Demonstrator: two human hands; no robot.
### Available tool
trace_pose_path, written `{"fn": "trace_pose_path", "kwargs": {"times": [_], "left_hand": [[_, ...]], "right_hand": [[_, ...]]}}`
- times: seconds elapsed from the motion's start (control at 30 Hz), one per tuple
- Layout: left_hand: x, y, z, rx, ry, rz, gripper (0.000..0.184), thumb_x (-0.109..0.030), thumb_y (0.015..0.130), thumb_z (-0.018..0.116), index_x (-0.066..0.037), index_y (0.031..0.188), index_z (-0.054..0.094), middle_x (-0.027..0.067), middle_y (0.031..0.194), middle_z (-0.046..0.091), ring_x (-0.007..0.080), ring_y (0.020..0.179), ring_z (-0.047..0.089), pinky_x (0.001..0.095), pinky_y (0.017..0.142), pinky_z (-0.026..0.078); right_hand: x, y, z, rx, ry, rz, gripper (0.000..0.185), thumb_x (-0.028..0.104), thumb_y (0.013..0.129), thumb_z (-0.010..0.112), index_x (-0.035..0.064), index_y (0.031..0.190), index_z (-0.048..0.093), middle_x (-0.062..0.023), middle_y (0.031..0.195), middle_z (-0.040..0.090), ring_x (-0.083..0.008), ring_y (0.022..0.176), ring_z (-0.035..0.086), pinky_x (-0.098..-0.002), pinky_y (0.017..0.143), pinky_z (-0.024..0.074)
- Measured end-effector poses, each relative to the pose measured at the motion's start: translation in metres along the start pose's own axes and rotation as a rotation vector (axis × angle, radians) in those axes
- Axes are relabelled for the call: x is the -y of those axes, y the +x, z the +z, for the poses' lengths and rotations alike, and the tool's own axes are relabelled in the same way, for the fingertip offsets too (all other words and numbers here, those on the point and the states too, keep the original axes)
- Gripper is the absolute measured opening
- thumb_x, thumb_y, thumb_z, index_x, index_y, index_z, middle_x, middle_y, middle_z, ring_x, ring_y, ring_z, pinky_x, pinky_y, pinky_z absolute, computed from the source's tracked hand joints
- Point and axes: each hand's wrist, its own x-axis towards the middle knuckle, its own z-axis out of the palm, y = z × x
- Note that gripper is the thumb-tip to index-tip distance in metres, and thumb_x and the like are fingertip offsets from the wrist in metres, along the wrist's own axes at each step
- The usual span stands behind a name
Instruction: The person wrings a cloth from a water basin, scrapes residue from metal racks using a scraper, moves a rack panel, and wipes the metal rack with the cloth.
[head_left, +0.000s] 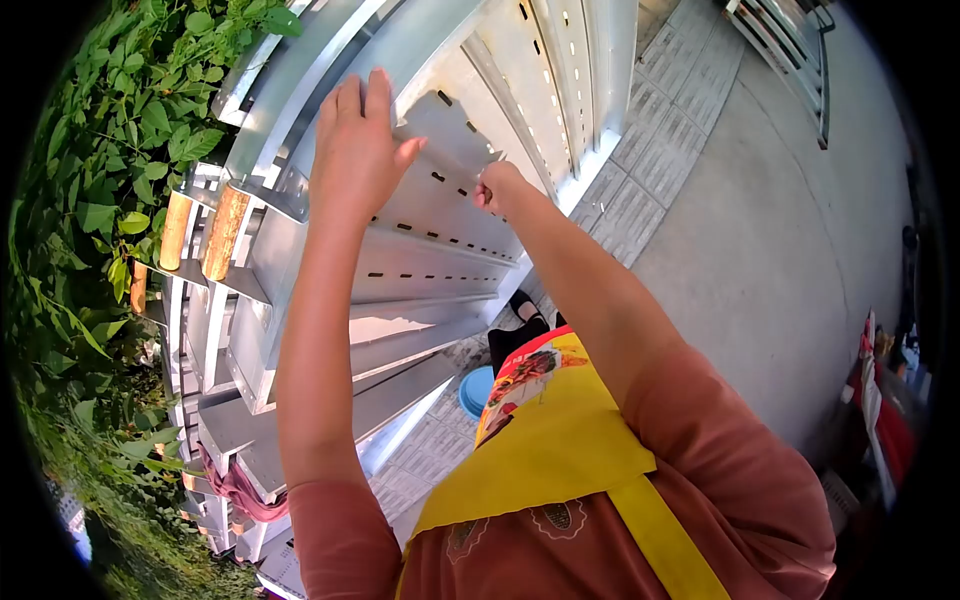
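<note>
My left hand lies with fingers stretched out on the upper edge of a silver metal panel, the thumb pointing to the right. The panel has rows of small dark slots and leans among other ribbed metal panels. My right hand is closed in front of the slotted face, and whatever its fingers hold, if anything, is too small to make out. Left of my left forearm, a wooden handle is fixed between metal brackets, with a second wooden handle beside it.
Green leafy plants crowd the left side. A reddish cloth hangs on the lower panels. Near my feet stands a blue bucket on grey tiles. A metal frame stands at the upper right on the concrete.
</note>
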Motion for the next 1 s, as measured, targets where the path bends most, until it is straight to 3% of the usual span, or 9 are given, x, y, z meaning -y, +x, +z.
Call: {"fn": "trace_pose_path", "kwargs": {"times": [0.1,0.17,0.33,0.5,0.6,0.7,0.83,0.9,1.0], "left_hand": [[-0.001,0.002,-0.002,0.024,-0.002,-0.003,0.077,-0.027,0.070,0.075,-0.001,0.131,0.036,0.0211,0.130,0.041,0.0369,0.116,0.041,0.0406,0.096,0.039],[-0.005,-0.003,-0.002,0.042,-0.003,-0.006,0.077,-0.026,0.070,0.075,-0.001,0.132,0.036,0.0212,0.130,0.041,0.0365,0.117,0.040,0.0405,0.096,0.038],[-0.006,0.003,-0.004,0.041,-0.017,0.004,0.075,-0.021,0.070,0.076,0.000,0.131,0.037,0.0207,0.129,0.042,0.0353,0.117,0.041,0.0403,0.096,0.038],[-0.011,0.008,-0.008,0.049,-0.008,0.006,0.072,-0.018,0.070,0.075,0.000,0.129,0.039,0.0197,0.127,0.044,0.0356,0.117,0.042,0.0399,0.097,0.038],[-0.015,0.007,-0.006,0.078,0.012,-0.004,0.070,-0.016,0.071,0.074,-0.001,0.129,0.039,0.0188,0.126,0.045,0.0350,0.116,0.043,0.0395,0.097,0.037],[-0.013,0.007,-0.003,0.097,0.050,0.002,0.069,-0.014,0.072,0.073,-0.001,0.131,0.039,0.0171,0.128,0.046,0.0326,0.118,0.044,0.0374,0.099,0.036],[-0.018,0.008,0.006,0.086,0.031,-0.110,0.065,-0.009,0.075,0.071,-0.002,0.131,0.040,0.0144,0.129,0.047,0.0256,0.115,0.048,0.0341,0.097,0.038],[-0.026,0.006,0.011,0.075,-0.039,-0.304,0.062,-0.010,0.078,0.071,-0.001,0.131,0.040,0.0153,0.124,0.051,0.0197,0.107,0.053,0.0317,0.092,0.042],[-0.016,-0.002,0.015,0.027,0.154,-0.333,0.055,-0.012,0.080,0.070,0.001,0.127,0.043,0.0126,0.111,0.058,0.0162,0.097,0.055,0.0282,0.087,0.044]], "right_hand": [[-0.006,-0.096,0.022,0.189,-0.286,-0.268,0.004,-0.005,0.080,0.042,-0.0026,0.079,0.039,-0.0118,0.060,0.044,-0.0205,0.042,0.044,-0.0322,0.035,0.0342],[-0.011,-0.095,0.017,0.076,-0.244,-0.257,0.004,-0.006,0.078,0.046,-0.0051,0.077,0.041,-0.0130,0.057,0.044,-0.0217,0.040,0.044,-0.0344,0.034,0.0343],[0.006,-0.106,0.024,0.115,-0.136,-0.283,0.004,-0.006,0.078,0.044,-0.0051,0.075,0.042,-0.0131,0.056,0.044,-0.0213,0.039,0.042,-0.0340,0.034,0.0344],[-0.015,0.020,-0.073,-0.098,-0.093,-0.126,0.006,0.000,0.084,0.047,-0.0047,0.086,0.044,-0.0145,0.070,0.050,-0.0205,0.047,0.049,-0.0314,0.035,0.0361],[-0.014,-0.028,-0.104,0.185,-0.098,-0.437,0.018,0.015,0.087,0.055,-0.0011,0.091,0.048,-0.0093,0.076,0.052,-0.0145,0.050,0.050,-0.0280,0.036,0.0369],[-0.021,0.010,-0.146,0.181,-0.392,-0.460,0.026,0.027,0.088,0.058,0.0024,0.090,0.050,-0.0045,0.072,0.052,-0.0094,0.046,0.047,-0.0250,0.037,0.0363],[-0.030,0.065,-0.172,0.376,-0.399,-0.552,0.022,0.025,0.090,0.054,0.0056,0.082,0.052,-0.0003,0.061,0.050,-0.0073,0.037,0.040,-0.0215,0.037,0.0328],[-0.029,0.093,-0.168,0.444,-0.444,-0.563,0.025,0.026,0.091,0.052,0.0045,0.078,0.050,0.0005,0.057,0.049,-0.0069,0.044,0.043,-0.0226,0.041,0.0346],[-0.025,0.141,-0.167,0.490,-0.581,-0.629,0.030,0.028,0.092,0.050,0.0025,0.076,0.049,0.0001,0.054,0.046,-0.0080,0.051,0.045,-0.0244,0.048,0.0379]]}}
